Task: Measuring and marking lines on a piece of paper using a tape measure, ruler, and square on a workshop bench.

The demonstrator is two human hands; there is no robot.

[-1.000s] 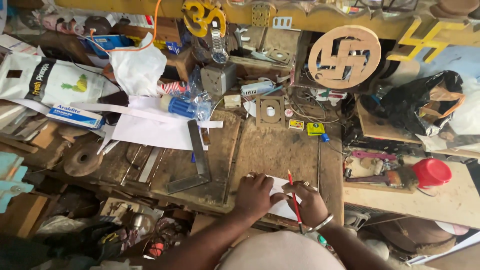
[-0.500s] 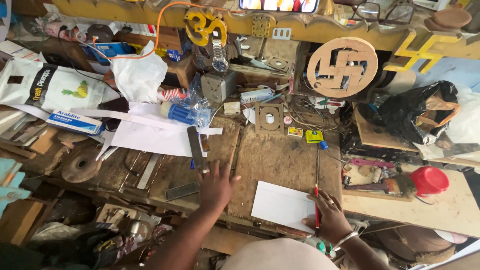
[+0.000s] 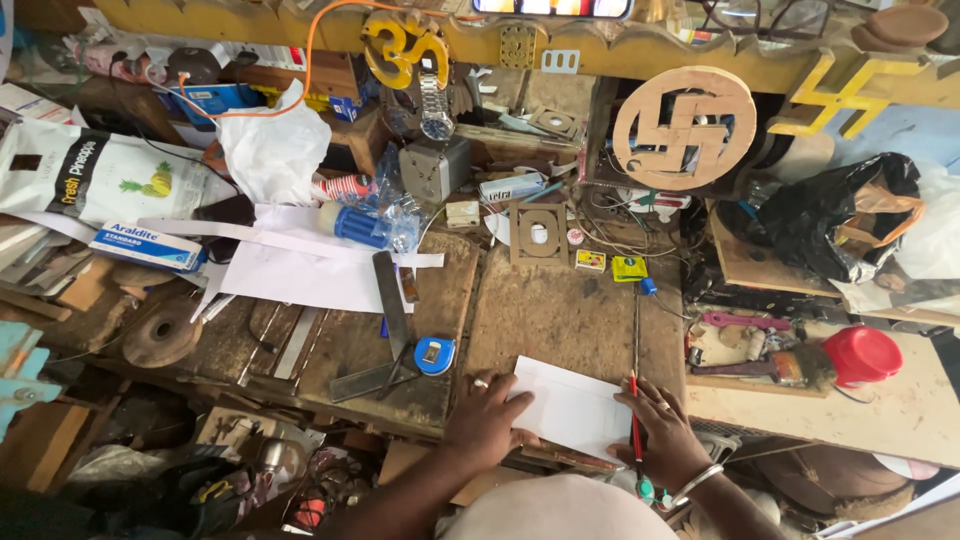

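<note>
A white sheet of paper (image 3: 575,408) lies on the worn wooden bench top (image 3: 560,310) near its front edge. My left hand (image 3: 488,418), with a ring on one finger, presses down on the sheet's left edge. My right hand (image 3: 665,435), with a metal bangle at the wrist, rests on the sheet's right edge. It holds a thin red pencil (image 3: 634,405) upright along that edge. A round blue tape measure (image 3: 435,355) sits just left of my left hand. Beside it lies a metal try square (image 3: 390,320).
Clutter fills the back of the bench: a round wooden cut-out (image 3: 685,128), a yellow carved ornament (image 3: 400,45), a wristwatch (image 3: 436,115), white paper sheets (image 3: 300,265), a plastic bottle (image 3: 365,225), a black bag (image 3: 830,220). A red lid (image 3: 863,355) and brush (image 3: 770,368) lie to the right.
My left hand reached left toward the try square, then came back to the sheet's left edge. The blue tape measure now lies beside the square. My right hand stays by the sheet with the pencil.
</note>
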